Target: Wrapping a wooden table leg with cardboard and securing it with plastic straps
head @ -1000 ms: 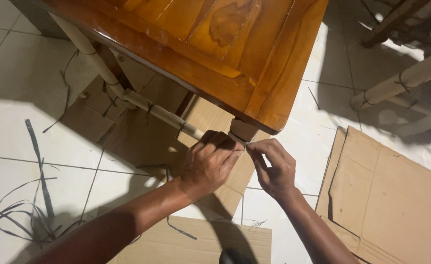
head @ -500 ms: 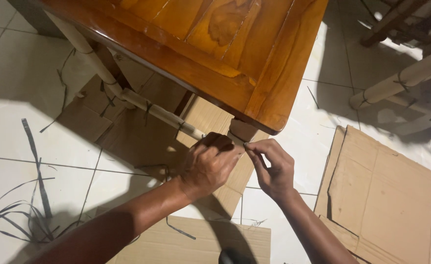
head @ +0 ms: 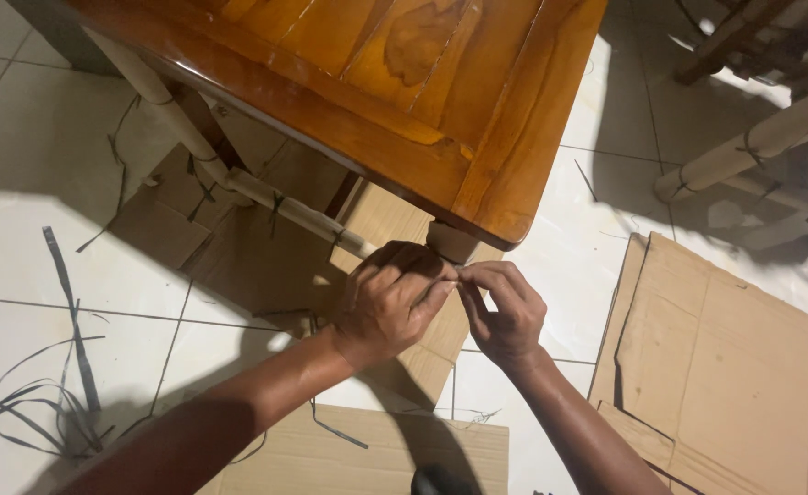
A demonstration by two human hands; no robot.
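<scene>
A glossy orange-brown wooden table (head: 395, 82) fills the top of the head view. Its lower rail (head: 298, 213) is wrapped in pale paper and tied with thin dark straps. My left hand (head: 390, 302) is closed around the near end of that wrapped rail, just below the table's corner and next to the wrapped leg (head: 450, 243). My right hand (head: 505, 312) pinches a thin dark strap at the same spot, fingertips touching the left hand's fingers. The strap itself is mostly hidden between my fingers.
Flat cardboard sheets lie on the white tiled floor: one under the table (head: 239, 247), one at the right (head: 734, 367), one near my arms (head: 367, 454). Cut dark strap pieces (head: 65, 321) litter the left. More paper-wrapped furniture legs (head: 752, 147) stand at upper right.
My right hand has moved a little left and up, its fingertips now meeting the left hand at the rail's end. The left hand keeps its grip.
</scene>
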